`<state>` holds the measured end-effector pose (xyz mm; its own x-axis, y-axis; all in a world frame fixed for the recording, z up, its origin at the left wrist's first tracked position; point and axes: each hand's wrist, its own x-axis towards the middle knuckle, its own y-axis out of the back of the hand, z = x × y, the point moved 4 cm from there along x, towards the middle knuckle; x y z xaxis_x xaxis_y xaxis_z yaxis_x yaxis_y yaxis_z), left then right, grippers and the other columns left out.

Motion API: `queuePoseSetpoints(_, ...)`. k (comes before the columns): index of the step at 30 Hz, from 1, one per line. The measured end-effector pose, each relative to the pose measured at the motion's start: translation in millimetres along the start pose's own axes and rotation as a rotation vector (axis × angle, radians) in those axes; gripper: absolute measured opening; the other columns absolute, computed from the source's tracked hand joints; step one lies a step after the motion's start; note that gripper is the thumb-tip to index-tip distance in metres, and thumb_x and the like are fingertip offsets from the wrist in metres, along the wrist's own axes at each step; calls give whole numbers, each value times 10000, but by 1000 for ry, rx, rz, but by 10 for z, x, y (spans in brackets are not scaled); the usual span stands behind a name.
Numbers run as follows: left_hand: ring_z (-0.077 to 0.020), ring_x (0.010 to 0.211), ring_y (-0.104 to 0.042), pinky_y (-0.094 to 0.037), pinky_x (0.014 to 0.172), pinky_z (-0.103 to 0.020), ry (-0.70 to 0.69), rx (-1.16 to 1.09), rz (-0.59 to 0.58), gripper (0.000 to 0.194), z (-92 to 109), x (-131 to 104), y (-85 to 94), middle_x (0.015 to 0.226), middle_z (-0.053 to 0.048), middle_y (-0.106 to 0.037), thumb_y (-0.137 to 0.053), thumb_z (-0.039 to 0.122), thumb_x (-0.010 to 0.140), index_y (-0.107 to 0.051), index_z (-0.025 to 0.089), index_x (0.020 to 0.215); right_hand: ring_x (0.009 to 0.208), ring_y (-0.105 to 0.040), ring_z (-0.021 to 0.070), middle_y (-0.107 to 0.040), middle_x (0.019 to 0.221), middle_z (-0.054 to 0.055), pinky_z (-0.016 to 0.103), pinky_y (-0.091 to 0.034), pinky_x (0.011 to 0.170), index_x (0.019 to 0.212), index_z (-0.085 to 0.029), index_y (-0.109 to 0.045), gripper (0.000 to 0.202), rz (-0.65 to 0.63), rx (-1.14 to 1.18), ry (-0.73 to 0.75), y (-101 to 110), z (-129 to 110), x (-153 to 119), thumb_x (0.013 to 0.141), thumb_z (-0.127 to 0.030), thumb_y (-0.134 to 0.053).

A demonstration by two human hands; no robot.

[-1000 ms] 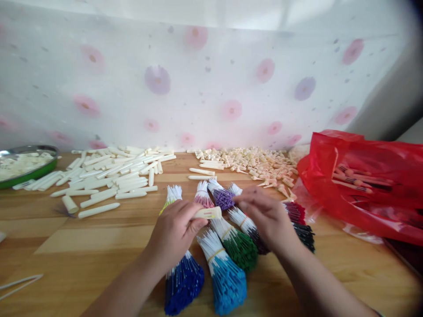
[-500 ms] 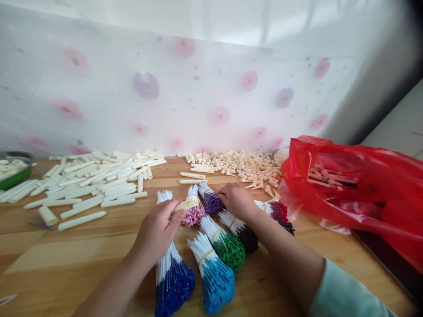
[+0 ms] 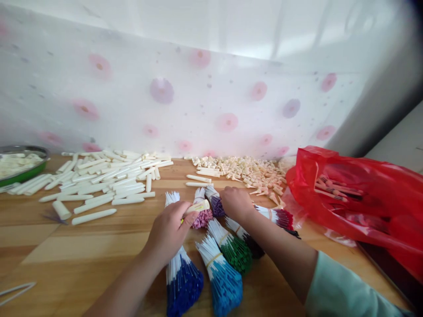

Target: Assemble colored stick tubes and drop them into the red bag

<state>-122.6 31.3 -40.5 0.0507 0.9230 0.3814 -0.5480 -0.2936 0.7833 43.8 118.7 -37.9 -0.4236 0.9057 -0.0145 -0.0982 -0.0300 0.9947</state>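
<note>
My left hand (image 3: 172,229) is closed around a cream pen barrel (image 3: 198,207), held roughly level over a bundle of pink-tipped pen refills (image 3: 202,219). Close by, my right hand (image 3: 236,203) is curled down at a bundle of purple-tipped refills (image 3: 217,206); its fingertips are hidden, so what they grip does not show. Nearer me lie banded bundles of dark blue refills (image 3: 183,284), light blue refills (image 3: 224,284) and green refills (image 3: 236,253). Under my right forearm, a black bundle (image 3: 254,247) is partly covered. Red refills (image 3: 280,218) lie beyond that forearm.
Loose white pen barrels (image 3: 112,176) spread over the left of the wooden table (image 3: 82,259). Small cream pen parts (image 3: 244,169) are heaped at the back. A green bowl (image 3: 24,176) stands far left. On the right, a red plastic bag (image 3: 373,198) holds pen-like pieces and overlaps a dark flat object (image 3: 380,268).
The view has shifted, so the table's contents appear farther right and slightly lower. My right hand has moved slightly left over the purple bundle. My left hand keeps the barrel.
</note>
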Motion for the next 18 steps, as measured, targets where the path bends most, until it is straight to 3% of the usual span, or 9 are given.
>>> queuePoseSetpoints(5, -224, 859, -623, -468, 704, -305, -2, 21, 26, 330, 2, 0, 11, 899, -68, -675, -393, 433, 907, -608, 187, 951, 887, -627, 177, -642, 995, 65, 372, -520, 778, 1008, -121, -608, 220, -47, -20, -27, -33, 20, 23, 914, -301, -525)
queuePoseSetpoints(11, -220, 848, -629, -470, 704, -302, -16, 26, 31, 327, 16, -11, 13, 896, -58, -682, -397, 428, 906, -622, 197, 964, 842, -634, 160, -664, 920, 44, 356, -513, 771, 922, -123, -629, 213, -81, -7, -8, -10, 118, 3, 897, -319, -548)
queuePoseSetpoints(15, -227, 872, -627, -472, 723, -315, -7, 27, 15, 338, 6, -2, 4, 935, -65, -684, -388, 427, 907, -621, 192, 977, 761, -655, 197, -697, 815, 89, 288, -475, 650, 788, -123, -674, 130, -45, 18, -44, 87, 192, -107, 804, -207, -575)
queuePoseSetpoints(18, -223, 875, -628, -473, 727, -309, -10, 16, 22, 332, -7, 13, 7, 934, -59, -686, -390, 432, 904, -621, 201, 965, 742, -662, 253, -702, 796, 155, 294, -425, 597, 755, -112, -686, 154, 26, 24, -103, 223, 295, -332, 749, -159, -539)
